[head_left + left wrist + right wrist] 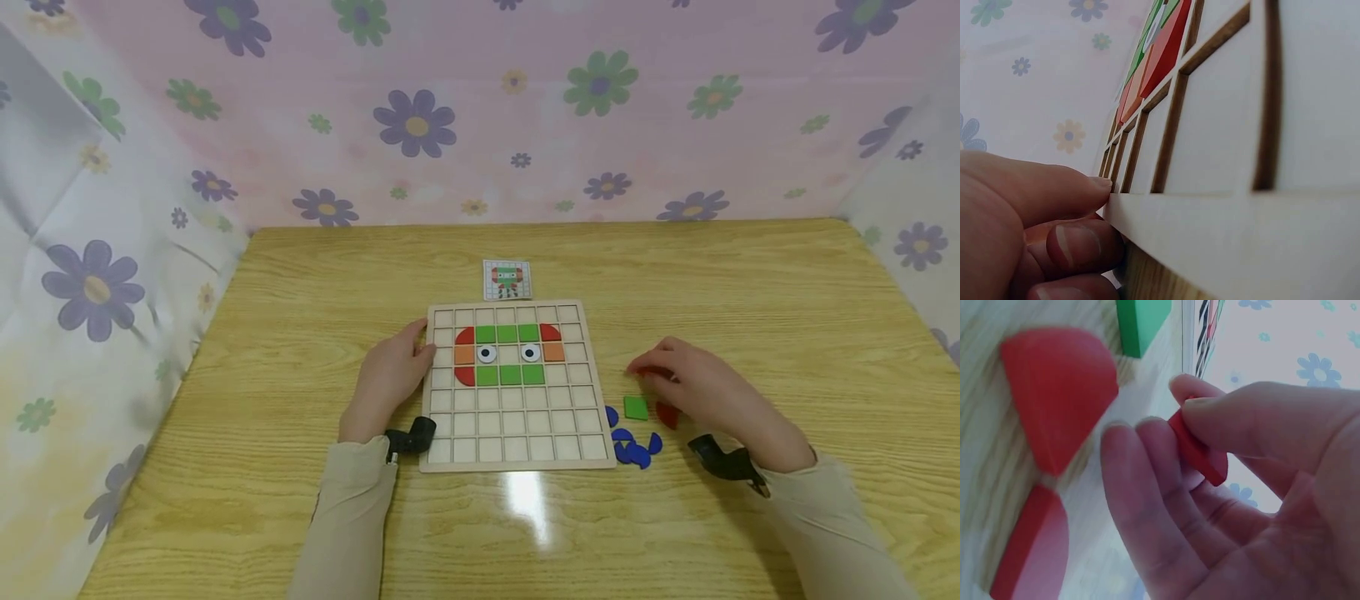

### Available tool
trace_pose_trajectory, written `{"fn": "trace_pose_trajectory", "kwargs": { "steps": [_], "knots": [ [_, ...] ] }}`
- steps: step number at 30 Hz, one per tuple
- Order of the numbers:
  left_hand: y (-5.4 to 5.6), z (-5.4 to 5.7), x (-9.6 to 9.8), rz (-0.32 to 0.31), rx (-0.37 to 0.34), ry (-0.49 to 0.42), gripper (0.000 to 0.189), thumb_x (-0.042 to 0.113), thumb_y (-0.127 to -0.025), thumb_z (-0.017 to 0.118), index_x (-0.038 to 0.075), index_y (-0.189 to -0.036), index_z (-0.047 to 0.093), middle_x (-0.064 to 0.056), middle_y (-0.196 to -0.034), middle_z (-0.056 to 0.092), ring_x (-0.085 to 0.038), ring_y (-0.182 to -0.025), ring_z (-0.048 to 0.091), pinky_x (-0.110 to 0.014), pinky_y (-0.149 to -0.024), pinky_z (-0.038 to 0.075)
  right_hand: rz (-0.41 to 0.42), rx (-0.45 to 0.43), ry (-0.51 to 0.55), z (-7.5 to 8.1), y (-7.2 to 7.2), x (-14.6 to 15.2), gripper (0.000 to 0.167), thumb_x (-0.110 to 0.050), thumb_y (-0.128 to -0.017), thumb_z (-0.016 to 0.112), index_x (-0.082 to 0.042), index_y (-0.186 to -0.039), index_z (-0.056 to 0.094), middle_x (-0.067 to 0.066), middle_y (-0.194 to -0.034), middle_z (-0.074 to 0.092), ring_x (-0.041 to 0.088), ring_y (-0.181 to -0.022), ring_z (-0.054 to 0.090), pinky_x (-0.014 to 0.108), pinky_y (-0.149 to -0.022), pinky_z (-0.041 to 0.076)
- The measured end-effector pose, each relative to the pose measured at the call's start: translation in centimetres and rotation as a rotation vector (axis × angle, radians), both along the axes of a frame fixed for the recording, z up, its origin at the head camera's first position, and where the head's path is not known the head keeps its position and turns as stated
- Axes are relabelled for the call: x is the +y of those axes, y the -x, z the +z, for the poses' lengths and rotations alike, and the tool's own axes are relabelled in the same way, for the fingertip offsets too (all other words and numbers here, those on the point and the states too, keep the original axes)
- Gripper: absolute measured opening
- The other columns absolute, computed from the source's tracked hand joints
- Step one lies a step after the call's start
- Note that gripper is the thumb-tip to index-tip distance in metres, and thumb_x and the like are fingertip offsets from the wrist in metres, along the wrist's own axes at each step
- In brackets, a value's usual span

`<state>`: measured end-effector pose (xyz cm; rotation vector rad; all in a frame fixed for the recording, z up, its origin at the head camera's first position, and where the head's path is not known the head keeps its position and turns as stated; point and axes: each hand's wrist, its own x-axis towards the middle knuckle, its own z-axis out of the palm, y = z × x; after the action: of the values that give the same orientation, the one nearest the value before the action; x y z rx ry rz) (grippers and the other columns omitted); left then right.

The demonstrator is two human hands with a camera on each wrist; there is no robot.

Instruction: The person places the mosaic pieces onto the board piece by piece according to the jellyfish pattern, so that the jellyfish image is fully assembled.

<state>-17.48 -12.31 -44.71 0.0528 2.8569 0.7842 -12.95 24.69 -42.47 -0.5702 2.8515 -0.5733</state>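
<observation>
A wooden grid board (487, 425) lies on the table, with green squares (507, 334), red quarter-circle pieces (466, 377), orange squares (553, 352) and two eye discs (487, 354) in its cells. My left hand (386, 375) holds the board's left edge; in the left wrist view the thumb (1054, 190) touches the rim, with the fingers curled beside it. Off the board's right side, my right hand (693, 379) pinches a red quarter-circle piece (1200, 453) between thumb and fingers, above the table. Two more red pieces (1060, 394) lie beneath that hand.
A small picture card (507, 280) lies behind the board. To the board's right are a loose green square (636, 407) and several blue rounded pieces (638, 455). A flowered cloth (525, 108) hangs behind the wooden table (360, 267).
</observation>
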Motion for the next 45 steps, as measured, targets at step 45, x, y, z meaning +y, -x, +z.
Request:
{"fn": "trace_pose_trajectory", "kwargs": {
  "steps": [45],
  "knots": [
    [0.2, 0.0, -0.1, -0.011, 0.021, -0.009, 0.048, 0.03, -0.09, 0.048, 0.013, -0.135, 0.041, 0.0, -0.063, 0.049, -0.017, -0.056, 0.045, -0.03, -0.053, 0.035, -0.153, -0.132, 0.166, -0.8, 2.9, -9.1, 0.004, -0.018, -0.083, 0.063, -0.014, -0.084, 0.064, -0.002, -0.083, 0.059, 0.016, -0.074, 0.051, 0.033, -0.068, 0.041]
  ]
}}
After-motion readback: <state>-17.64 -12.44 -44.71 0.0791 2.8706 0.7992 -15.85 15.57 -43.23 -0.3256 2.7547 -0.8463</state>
